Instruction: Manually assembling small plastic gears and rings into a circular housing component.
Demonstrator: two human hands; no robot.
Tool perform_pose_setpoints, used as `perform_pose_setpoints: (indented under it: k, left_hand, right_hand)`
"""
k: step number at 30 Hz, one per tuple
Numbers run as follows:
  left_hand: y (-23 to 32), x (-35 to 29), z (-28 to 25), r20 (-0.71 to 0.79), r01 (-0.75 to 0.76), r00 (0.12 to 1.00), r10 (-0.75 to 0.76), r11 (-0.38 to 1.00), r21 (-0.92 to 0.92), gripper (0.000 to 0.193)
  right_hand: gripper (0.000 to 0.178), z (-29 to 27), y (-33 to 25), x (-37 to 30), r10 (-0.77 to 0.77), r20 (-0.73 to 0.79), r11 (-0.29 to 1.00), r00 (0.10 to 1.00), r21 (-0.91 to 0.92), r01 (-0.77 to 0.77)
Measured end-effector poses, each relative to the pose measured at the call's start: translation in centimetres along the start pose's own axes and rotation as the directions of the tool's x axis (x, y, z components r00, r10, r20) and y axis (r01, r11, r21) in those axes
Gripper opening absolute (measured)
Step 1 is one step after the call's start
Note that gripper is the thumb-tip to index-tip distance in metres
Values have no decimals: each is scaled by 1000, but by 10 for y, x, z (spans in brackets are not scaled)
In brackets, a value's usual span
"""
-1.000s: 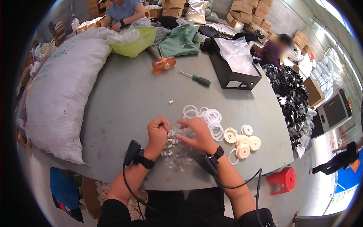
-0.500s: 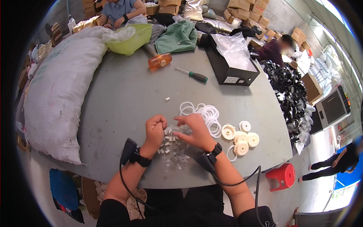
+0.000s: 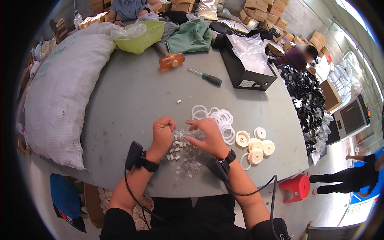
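Note:
My left hand [image 3: 163, 134] is curled into a fist beside a heap of small parts, and whatever it may hold is hidden. Across the heap, my right hand [image 3: 209, 138] has its thumb and forefinger apart, with nothing visible between them. Small white plugs [image 3: 177, 151] and tiny translucent washers [image 3: 192, 165] lie loose between and below the hands. White plastic rings [image 3: 221, 119] overlap just beyond the right hand. To its right sit several cream round caps [image 3: 256, 156]. One white plug [image 3: 179, 102] lies alone farther up the grey table [image 3: 132, 108].
A bulging white sack [image 3: 66, 96] covers the table's left side. Toward the back are a lime-green basket [image 3: 140, 40], an orange-headed mallet [image 3: 172, 61], a screwdriver [image 3: 210, 78] and a black box [image 3: 252, 82]. A red stool [image 3: 295, 188] stands at right. Other people are nearby.
My left fist has risen slightly, and my right hand has barely moved. The whole view has shifted a little. At far right, a standing person now holds an arm out.

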State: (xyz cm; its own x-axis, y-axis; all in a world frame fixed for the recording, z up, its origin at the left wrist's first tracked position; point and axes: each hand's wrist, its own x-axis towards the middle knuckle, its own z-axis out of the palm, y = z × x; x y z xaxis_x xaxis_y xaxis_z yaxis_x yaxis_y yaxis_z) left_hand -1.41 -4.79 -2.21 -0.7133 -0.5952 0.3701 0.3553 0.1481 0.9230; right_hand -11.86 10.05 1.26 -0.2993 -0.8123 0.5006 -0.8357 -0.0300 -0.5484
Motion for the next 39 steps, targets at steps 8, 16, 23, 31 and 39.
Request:
perform_pose_setpoints:
  k: [8,16,23,31,39]
  left_hand:
    - [18,4,-3,48,-56,997,56,998,7,16]
    - [14,-5,-7,6,-60,998,60,986,154,16]
    - [20,11,-11,-86,-114,987,134,974,198,17]
    - [18,25,-26,-141,-160,976,168,985,70,18]
    - [1,20,-27,-189,-101,976,106,994,35,23]
  right_hand:
    - [40,-2,2,0,23,4,1000,1000,5,-23]
    - [40,6,2,0,-2,1,1000,1000,4,2]
    - [31,-7,23,-5,78,-186,994,979,-61,-91]
    - [26,-12,36,0,90,-182,980,979,-160,-120]
    - [20,-7,43,-11,85,-113,951,990,-287,-114]
